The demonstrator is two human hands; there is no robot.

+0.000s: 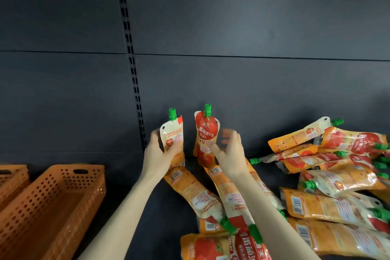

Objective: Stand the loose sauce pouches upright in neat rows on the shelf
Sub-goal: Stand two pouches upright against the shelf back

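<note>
The left grip (158,154) pinched a white-backed pouch (173,133) upright, while the right grip (230,154) hovered with fingers spread just right of the red-faced pouch (205,137), contact unclear. Both bases likely wanted seating flat near the back panel (253,91) beyond the fingers. Open shelf (164,228) lay left of the left grip, short of the orange basket (52,207); the loose pile (327,164) crowded the right grip's right.

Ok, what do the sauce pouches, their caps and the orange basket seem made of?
Sauce pouches: likely thin flexible plastic film, glossy and printed; they crease and catch light. Caps: green hard plastic, apparently moulded ridges. Orange basket: rigid plastic, fairly matt, with moulded rows of holes.
</note>
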